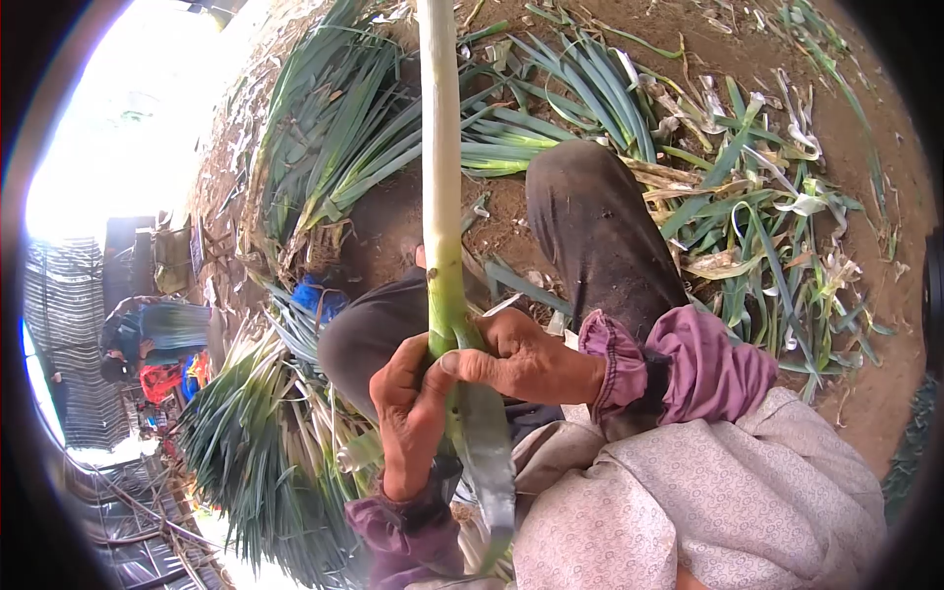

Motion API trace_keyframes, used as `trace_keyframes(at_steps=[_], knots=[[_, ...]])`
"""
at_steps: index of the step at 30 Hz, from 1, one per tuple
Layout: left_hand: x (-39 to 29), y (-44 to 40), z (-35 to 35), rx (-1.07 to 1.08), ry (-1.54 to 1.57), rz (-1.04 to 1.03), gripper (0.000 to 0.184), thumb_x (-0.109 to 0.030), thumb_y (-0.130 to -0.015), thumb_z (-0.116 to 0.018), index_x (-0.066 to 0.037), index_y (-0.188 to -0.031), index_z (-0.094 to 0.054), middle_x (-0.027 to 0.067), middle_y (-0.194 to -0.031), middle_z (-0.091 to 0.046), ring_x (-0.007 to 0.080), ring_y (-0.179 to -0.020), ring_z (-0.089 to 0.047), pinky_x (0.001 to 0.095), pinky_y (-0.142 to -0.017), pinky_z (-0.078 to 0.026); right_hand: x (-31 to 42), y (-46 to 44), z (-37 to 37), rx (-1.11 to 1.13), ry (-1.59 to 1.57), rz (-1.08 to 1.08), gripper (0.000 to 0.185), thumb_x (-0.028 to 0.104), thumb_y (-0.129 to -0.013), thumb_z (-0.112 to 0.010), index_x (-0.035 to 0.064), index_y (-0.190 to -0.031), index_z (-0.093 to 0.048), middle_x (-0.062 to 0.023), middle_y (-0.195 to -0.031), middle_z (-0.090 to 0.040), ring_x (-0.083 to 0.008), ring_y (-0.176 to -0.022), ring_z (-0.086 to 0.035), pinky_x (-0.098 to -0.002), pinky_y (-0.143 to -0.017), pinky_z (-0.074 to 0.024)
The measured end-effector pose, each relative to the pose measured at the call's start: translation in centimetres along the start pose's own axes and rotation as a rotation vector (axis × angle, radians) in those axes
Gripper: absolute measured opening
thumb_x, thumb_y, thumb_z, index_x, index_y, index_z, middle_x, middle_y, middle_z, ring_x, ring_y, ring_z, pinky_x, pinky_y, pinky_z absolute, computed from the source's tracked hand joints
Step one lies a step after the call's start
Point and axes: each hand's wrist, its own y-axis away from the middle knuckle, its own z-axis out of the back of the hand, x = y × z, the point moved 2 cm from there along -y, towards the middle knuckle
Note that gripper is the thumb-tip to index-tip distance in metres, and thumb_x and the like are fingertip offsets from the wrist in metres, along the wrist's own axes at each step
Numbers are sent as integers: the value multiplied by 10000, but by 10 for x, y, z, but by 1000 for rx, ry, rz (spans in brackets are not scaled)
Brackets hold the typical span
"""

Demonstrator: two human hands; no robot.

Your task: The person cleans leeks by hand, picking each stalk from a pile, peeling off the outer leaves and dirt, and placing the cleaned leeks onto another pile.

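Note:
A long leek (pixel 442 147) stands upright in front of me, its white shaft running up past the top of the view. Both hands close around its green part, just where the leaves split. My left hand (pixel 408 413) pinches it from the left side, thumb pointing up. From the right, my right hand (pixel 531 359) grips the same spot, its thumb almost against the left one. Below the hands a broad green leaf (pixel 487 462) hangs down toward my lap. The inner sides of the fingers are hidden.
A large heap of leeks (pixel 261 452) lies at my left. More leeks (pixel 339 128) rest on the soil ahead. Stripped leaves (pixel 767 236) litter the ground at right. Another person (pixel 128 339) is at far left, near a red item (pixel 160 382).

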Motion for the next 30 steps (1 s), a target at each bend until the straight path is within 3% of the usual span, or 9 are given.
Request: trace_keyframes(at_steps=[3,8,10,12,16,19,23,25,30], knots=[[14,-9,-3,-192,-274,-106,162,-70,-853,-615,55,-956,-622,7,-721,-588,59,-665,-495,226,-609,-421,24,11,6,-83,-11,-92,205,184,-907,-578,-7,-836,-600,-36,-623,-480,-127,-624,-490,-310,-593,-411],[61,-20,34,-270,-43,119,172,-125,-860,-631,39,-809,-636,-43,-633,-498,46,-582,-410,235,-517,-320,77,23,63,-9,-355,569,228,261,-948,-508,68,-829,-538,-26,-645,-541,-125,-552,-511,-284,-502,-444],[81,-18,49,-298,53,127,174,-129,-862,-630,29,-791,-637,-55,-630,-480,42,-576,-395,235,-510,-309,118,35,112,-249,-95,512,426,401,-1019,-343,110,-746,-492,19,-583,-463,-99,-497,-415,-251,-447,-355],[73,-13,52,-284,160,135,163,-136,-820,-681,18,-806,-629,-50,-642,-494,38,-578,-407,225,-516,-322,133,52,165,-625,-36,365,424,464,-988,-409,121,-744,-462,22,-614,-398,-94,-540,-367,-258,-516,-327],[62,-10,48,-200,220,111,214,-131,-737,-747,8,-844,-625,-40,-676,-530,40,-591,-444,213,-530,-341,130,86,259,-1067,1445,-255,411,435,-937,-532,40,-988,-627,-59,-717,-608,-175,-624,-555,-332,-557,-436],[44,-10,41,-163,218,100,203,-104,-711,-730,8,-845,-627,-42,-687,-533,39,-601,-453,208,-537,-344,98,75,238,-1124,1464,12,437,436,-945,-519,18,-1020,-622,-101,-727,-626,-188,-644,-580,-343,-588,-462],[31,-10,31,-86,321,104,217,-71,-671,-684,15,-863,-630,-45,-699,-535,38,-608,-458,199,-545,-345,75,15,109,-429,932,485,215,186,-941,-547,-21,-943,-606,-117,-756,-639,-149,-623,-589,-289,-540,-487],[31,-8,30,-38,380,97,274,-60,-651,-656,26,-910,-640,-39,-715,-554,41,-618,-476,198,-556,-360,58,0,63,-186,865,289,171,116,-919,-569,-26,-1013,-582,-96,-756,-620,-175,-625,-625,-297,-541,-508],[19,-1,15,30,489,64,298,-101,-654,-686,33,-913,-628,-9,-721,-583,57,-630,-510,204,-574,-396,33,-25,-9,-160,761,450,213,206,-939,-573,-4,-963,-550,-129,-677,-566,-286,-558,-604,-356,-491,-469]])
